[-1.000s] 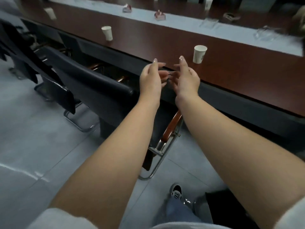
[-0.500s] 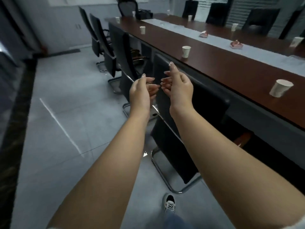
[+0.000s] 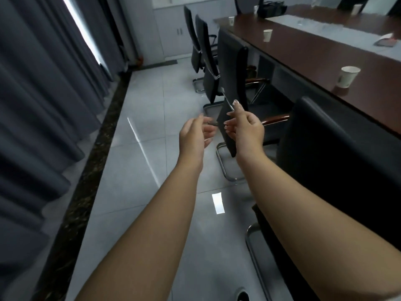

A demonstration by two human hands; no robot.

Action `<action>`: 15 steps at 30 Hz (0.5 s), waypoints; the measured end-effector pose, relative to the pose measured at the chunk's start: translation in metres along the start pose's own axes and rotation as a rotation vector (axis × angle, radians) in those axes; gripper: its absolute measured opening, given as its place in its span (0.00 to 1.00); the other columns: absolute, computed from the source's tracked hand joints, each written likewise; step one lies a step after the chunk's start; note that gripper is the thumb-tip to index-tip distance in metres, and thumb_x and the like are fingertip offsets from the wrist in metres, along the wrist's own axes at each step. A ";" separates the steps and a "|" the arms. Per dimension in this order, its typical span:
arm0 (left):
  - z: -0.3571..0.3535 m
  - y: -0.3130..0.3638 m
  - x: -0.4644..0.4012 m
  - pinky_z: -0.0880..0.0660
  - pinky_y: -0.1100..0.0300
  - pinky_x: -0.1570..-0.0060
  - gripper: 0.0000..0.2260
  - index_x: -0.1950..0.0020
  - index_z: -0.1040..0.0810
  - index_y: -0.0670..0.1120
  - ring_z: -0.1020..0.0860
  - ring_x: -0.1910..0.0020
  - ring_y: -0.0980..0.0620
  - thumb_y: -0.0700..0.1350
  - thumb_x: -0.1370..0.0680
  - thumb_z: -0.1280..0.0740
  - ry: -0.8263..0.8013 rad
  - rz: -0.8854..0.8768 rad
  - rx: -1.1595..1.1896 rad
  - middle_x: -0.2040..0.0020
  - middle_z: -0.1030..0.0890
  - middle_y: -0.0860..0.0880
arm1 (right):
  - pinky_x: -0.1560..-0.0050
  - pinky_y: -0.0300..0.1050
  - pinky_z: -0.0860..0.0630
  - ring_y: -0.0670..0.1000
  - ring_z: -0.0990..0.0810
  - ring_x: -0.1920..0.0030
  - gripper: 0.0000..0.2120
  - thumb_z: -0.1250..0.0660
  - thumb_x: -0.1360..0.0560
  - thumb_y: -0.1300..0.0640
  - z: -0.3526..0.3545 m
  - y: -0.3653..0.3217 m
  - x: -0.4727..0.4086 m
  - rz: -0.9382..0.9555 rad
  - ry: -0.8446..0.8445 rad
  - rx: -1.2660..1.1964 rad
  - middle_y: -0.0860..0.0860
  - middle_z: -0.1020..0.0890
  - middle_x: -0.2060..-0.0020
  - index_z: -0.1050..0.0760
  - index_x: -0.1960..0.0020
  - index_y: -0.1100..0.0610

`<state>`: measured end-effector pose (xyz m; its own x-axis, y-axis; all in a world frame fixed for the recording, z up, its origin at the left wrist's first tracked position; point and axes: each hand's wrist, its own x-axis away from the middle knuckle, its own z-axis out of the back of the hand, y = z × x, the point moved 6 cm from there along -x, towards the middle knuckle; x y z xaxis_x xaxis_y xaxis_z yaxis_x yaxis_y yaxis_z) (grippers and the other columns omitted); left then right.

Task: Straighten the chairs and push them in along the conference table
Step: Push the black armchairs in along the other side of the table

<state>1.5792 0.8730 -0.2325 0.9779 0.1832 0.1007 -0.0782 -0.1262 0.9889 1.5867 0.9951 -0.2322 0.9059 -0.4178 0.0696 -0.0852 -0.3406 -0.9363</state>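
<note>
Grey tiled floor [image 3: 138, 170], brown conference table [image 3: 314, 46], dark curtains [image 3: 43, 83], fingers [image 3: 236, 107] loosely spread, holding nothing.

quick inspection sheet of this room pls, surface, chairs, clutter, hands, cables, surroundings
surface: conference table, dark wood top with a pale strip along it
job's things: nearest chair at the table edge; next chair angled out; two more chairs beyond
clutter: paper cups on the table; a blurred item farther along
hands: left hand and right hand raised in front, fingers relaxed, touching no chair
cables: nothing seen
surroundings: grey tiled floor, dark curtains, pale cabinets
</note>
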 end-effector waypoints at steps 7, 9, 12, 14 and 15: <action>-0.050 0.005 -0.080 0.27 0.59 0.56 0.11 0.58 0.24 0.47 0.23 0.63 0.54 0.47 0.20 0.43 -0.008 0.014 0.026 0.67 0.21 0.51 | 0.65 0.33 0.26 0.45 0.26 0.69 0.12 0.35 0.24 0.50 -0.016 -0.004 -0.093 0.010 -0.053 0.021 0.50 0.24 0.70 0.25 0.62 0.57; -0.069 0.003 -0.099 0.27 0.61 0.58 0.12 0.59 0.25 0.47 0.23 0.64 0.54 0.47 0.19 0.43 -0.041 0.032 0.040 0.67 0.22 0.51 | 0.65 0.35 0.26 0.45 0.25 0.69 0.12 0.34 0.24 0.50 -0.011 -0.004 -0.116 0.020 -0.025 0.023 0.50 0.24 0.71 0.25 0.62 0.57; -0.104 0.004 -0.126 0.26 0.61 0.59 0.11 0.59 0.25 0.47 0.23 0.65 0.55 0.46 0.20 0.42 -0.133 0.053 0.042 0.67 0.22 0.50 | 0.66 0.35 0.27 0.44 0.25 0.71 0.13 0.35 0.24 0.50 0.005 -0.014 -0.146 0.051 0.053 0.036 0.49 0.24 0.73 0.25 0.63 0.57; -0.127 0.003 -0.138 0.26 0.60 0.56 0.10 0.58 0.24 0.47 0.22 0.63 0.54 0.46 0.20 0.42 -0.209 0.060 0.029 0.66 0.21 0.50 | 0.64 0.36 0.27 0.45 0.24 0.69 0.13 0.35 0.24 0.49 0.020 -0.024 -0.158 0.076 0.123 0.068 0.49 0.23 0.71 0.25 0.63 0.56; -0.144 0.001 -0.144 0.26 0.60 0.56 0.10 0.57 0.23 0.47 0.22 0.63 0.54 0.46 0.20 0.42 -0.274 0.068 0.037 0.66 0.21 0.50 | 0.63 0.37 0.26 0.46 0.24 0.68 0.13 0.35 0.24 0.49 0.032 -0.032 -0.164 0.103 0.187 0.080 0.50 0.23 0.71 0.24 0.63 0.56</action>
<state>1.4108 0.9866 -0.2303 0.9870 -0.0963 0.1289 -0.1436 -0.1659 0.9756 1.4543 1.1016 -0.2249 0.8010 -0.5980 0.0276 -0.1333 -0.2232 -0.9656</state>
